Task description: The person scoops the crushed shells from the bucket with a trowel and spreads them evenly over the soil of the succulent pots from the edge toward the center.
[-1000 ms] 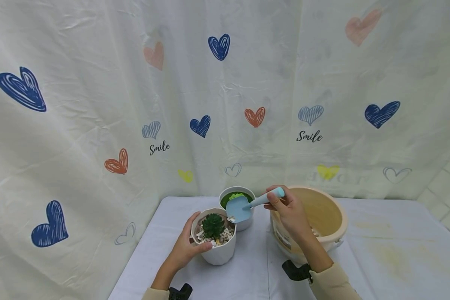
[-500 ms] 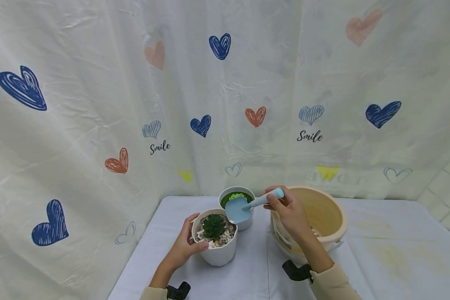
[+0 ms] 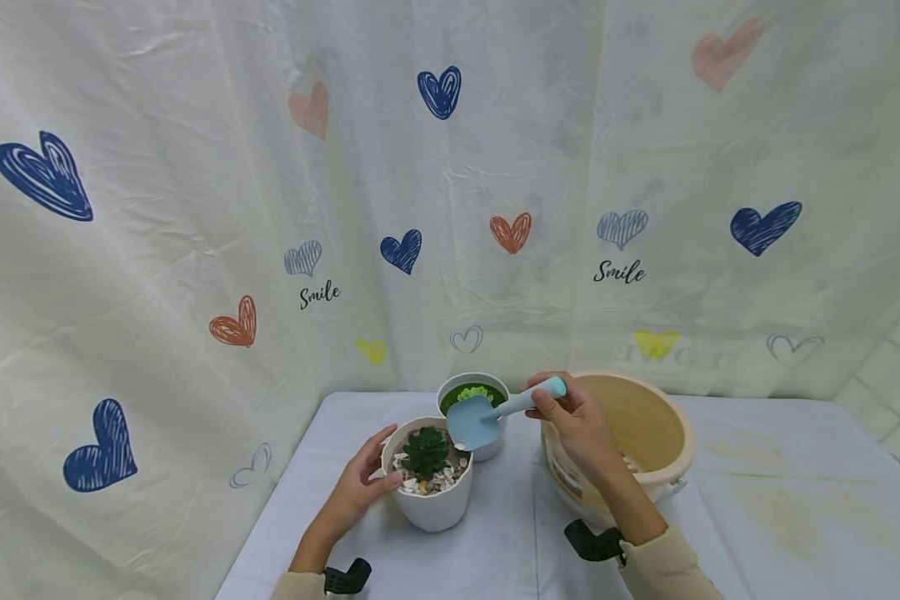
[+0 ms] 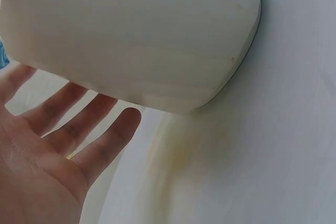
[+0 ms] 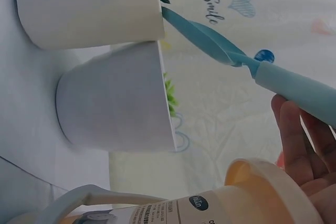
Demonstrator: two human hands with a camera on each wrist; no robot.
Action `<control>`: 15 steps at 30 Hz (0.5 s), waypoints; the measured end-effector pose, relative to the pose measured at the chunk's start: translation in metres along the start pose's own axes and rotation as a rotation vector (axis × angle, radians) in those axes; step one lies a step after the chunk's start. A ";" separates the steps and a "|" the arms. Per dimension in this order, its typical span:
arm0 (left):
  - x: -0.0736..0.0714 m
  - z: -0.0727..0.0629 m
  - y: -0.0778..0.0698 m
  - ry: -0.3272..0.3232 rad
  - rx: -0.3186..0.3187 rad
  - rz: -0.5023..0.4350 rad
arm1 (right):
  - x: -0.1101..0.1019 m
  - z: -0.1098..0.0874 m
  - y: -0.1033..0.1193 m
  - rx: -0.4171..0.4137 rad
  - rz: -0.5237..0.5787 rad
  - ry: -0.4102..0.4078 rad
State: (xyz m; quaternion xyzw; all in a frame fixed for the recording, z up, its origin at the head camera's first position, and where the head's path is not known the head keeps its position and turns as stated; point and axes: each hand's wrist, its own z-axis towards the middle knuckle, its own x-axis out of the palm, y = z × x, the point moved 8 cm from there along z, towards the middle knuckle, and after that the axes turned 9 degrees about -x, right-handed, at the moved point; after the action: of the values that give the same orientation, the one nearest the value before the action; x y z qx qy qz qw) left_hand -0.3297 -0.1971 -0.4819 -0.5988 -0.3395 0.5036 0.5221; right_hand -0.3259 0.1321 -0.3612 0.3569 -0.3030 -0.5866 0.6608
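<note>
A white pot (image 3: 433,508) holds a dark green succulent (image 3: 426,452) set among pale pebbles (image 3: 442,479). At its left side is my left hand (image 3: 354,485), thumb near the rim; in the left wrist view the fingers (image 4: 107,140) are spread and fairly straight beside the pot wall. My right hand (image 3: 581,425) pinches the handle of a light blue hand trowel (image 3: 474,422). The trowel's blade tilts down over the pot's right rim, with a small white pebble near its tip. Behind the blade stands a second white pot (image 5: 115,98) with a bright green plant (image 3: 474,392).
A beige bucket (image 3: 678,433) with a pale handle (image 5: 94,192) stands under and beside my right forearm; some pebbles show inside. White cloth (image 3: 780,500) with yellowish stains covers the table. A heart-print curtain (image 3: 540,150) hangs behind.
My left hand has drawn back leftward, its thumb sliding off the pot's front rim. The trowel's blade has shifted slightly left and down, still in my right hand.
</note>
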 end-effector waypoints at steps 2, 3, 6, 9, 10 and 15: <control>-0.002 0.000 0.001 -0.011 0.006 0.020 | 0.001 0.000 0.001 -0.005 0.002 0.006; -0.004 0.000 0.001 -0.016 0.008 0.028 | 0.001 0.000 0.001 -0.009 0.003 0.010; -0.007 0.000 0.002 -0.031 0.019 0.060 | 0.003 0.000 0.004 -0.028 0.002 0.033; -0.010 0.000 0.003 -0.046 0.017 0.065 | 0.005 0.000 0.006 -0.043 0.003 0.055; -0.011 0.000 0.004 -0.050 0.013 0.062 | 0.005 0.000 0.006 -0.046 0.002 0.061; -0.013 0.000 0.008 -0.032 -0.002 0.004 | 0.006 0.000 0.006 -0.061 -0.005 0.067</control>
State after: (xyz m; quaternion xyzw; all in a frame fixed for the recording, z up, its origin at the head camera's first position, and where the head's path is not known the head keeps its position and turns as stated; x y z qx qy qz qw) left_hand -0.3343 -0.2114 -0.4862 -0.5919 -0.3472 0.5138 0.5149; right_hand -0.3214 0.1268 -0.3561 0.3569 -0.2619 -0.5849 0.6797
